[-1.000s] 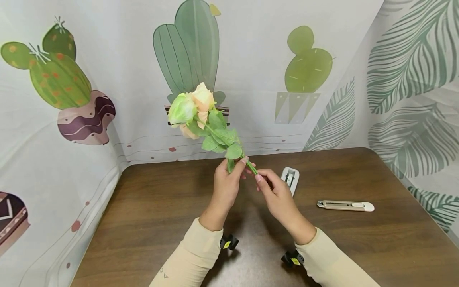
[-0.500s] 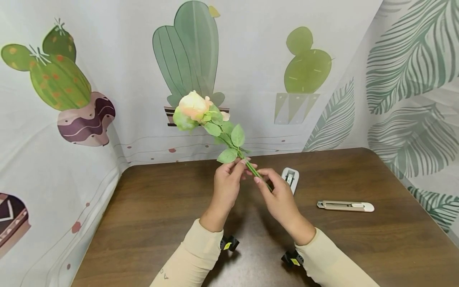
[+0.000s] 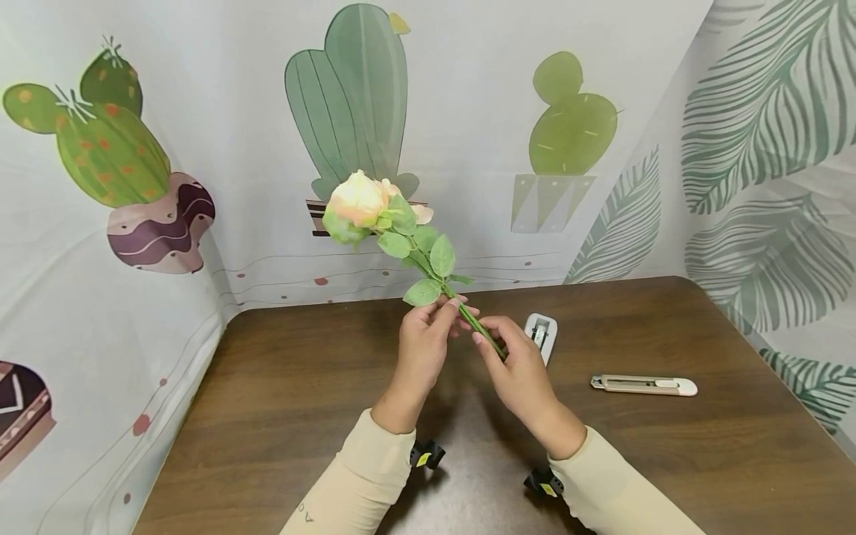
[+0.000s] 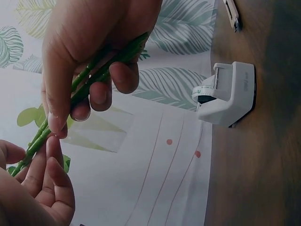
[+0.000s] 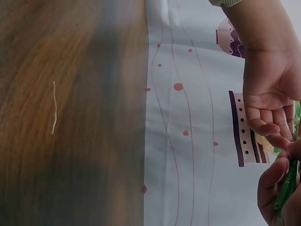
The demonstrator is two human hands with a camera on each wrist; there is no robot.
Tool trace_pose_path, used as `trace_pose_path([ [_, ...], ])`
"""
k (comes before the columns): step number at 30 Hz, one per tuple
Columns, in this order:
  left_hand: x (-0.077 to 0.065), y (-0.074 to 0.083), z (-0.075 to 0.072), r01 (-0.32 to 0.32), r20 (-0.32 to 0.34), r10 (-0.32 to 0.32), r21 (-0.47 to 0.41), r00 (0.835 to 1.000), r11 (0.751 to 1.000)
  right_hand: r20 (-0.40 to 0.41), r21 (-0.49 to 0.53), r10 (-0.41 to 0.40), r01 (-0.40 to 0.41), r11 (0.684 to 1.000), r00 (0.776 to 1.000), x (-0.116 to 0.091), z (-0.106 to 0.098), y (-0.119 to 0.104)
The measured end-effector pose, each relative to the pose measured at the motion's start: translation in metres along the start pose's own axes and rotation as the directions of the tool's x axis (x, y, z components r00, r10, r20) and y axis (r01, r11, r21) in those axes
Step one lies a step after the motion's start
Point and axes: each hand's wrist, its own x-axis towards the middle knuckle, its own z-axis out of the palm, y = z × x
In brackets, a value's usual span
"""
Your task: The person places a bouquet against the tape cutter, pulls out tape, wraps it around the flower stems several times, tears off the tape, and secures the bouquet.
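A small bunch of peach and pale green roses (image 3: 361, 199) leans up and left in the head view, with green leaves (image 3: 441, 256) below the blooms. My left hand (image 3: 423, 343) pinches the stems (image 3: 468, 316) between thumb and fingers, just under the lowest leaf. Lower down, my right hand (image 3: 523, 368) holds the same stems near their cut ends. In the left wrist view the right fingers (image 4: 99, 94) curl round several stems lying side by side. The bunch is held above the table.
A white tape dispenser (image 3: 545, 334) stands on the brown table (image 3: 281, 401) behind the right hand. To its right lies a beige utility knife (image 3: 643, 384). The right wrist view shows a thin pale strand (image 5: 55, 108) on the tabletop. Behind hangs a cactus-print cloth (image 3: 468, 134).
The bunch has turned about its stems, bringing the peach bloom to the front and the pale green one below it. More stem shows between the hands, which stay nearly in place.
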Motion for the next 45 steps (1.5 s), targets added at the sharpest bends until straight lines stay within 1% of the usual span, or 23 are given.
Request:
trace_pose_path([
  [4, 0.001, 0.003, -0.002, 0.005, 0.029, -0.006, 0.021, 1.000, 1.000, 0.012, 0.018, 0.033, -0.034, 0.999, 0.999, 0.000, 0.000, -0.001],
  [8, 0.002, 0.007, -0.006, 0.008, 0.068, -0.014, 0.084, 0.998, 0.996, 0.037, 0.049, 0.073, -0.075, 0.996, 0.997, -0.001, 0.001, -0.002],
  [11, 0.004, 0.009, -0.009, 0.002, 0.083, -0.012, 0.119, 0.996, 0.993, 0.056, 0.066, 0.090, -0.094, 0.993, 0.994, -0.001, 0.001, -0.004],
  [16, 0.008, 0.010, -0.014, 0.004, 0.087, -0.015, 0.117, 0.996, 0.993, 0.087, 0.101, 0.089, -0.097, 0.990, 0.992, 0.001, 0.001, -0.004],
  [19, 0.009, 0.010, -0.016, 0.031, 0.079, -0.038, 0.093, 0.996, 0.995, 0.117, 0.133, 0.107, -0.123, 0.983, 0.987, 0.002, 0.001, -0.003],
  [22, 0.009, 0.010, -0.018, 0.057, 0.059, -0.059, 0.043, 0.997, 0.997, 0.156, 0.161, 0.139, -0.164, 0.973, 0.978, 0.002, 0.001, -0.004],
  [24, 0.010, 0.010, -0.020, 0.064, 0.048, -0.065, 0.011, 0.997, 0.998, 0.179, 0.160, 0.151, -0.180, 0.970, 0.972, 0.001, 0.002, -0.004],
  [28, 0.010, 0.012, -0.024, 0.086, 0.026, -0.085, -0.033, 0.996, 0.996, 0.214, 0.141, 0.145, -0.178, 0.974, 0.966, -0.002, 0.005, -0.005],
  [34, 0.010, 0.013, -0.027, 0.113, -0.032, -0.115, -0.055, 0.993, 0.992, 0.253, 0.114, 0.121, -0.154, 0.981, 0.960, -0.006, 0.009, -0.006],
  [39, 0.010, 0.011, -0.030, 0.139, -0.079, -0.142, -0.042, 0.987, 0.989, 0.296, 0.068, 0.131, -0.158, 0.985, 0.946, -0.008, 0.011, -0.005],
  [42, 0.010, 0.005, -0.034, 0.155, -0.092, -0.158, -0.044, 0.983, 0.987, 0.325, 0.065, 0.123, -0.152, 0.986, 0.938, -0.009, 0.013, -0.005],
  [45, 0.010, 0.000, -0.038, 0.166, -0.090, -0.170, -0.050, 0.981, 0.985, 0.357, 0.075, 0.121, -0.158, 0.985, 0.926, -0.010, 0.015, -0.006],
])
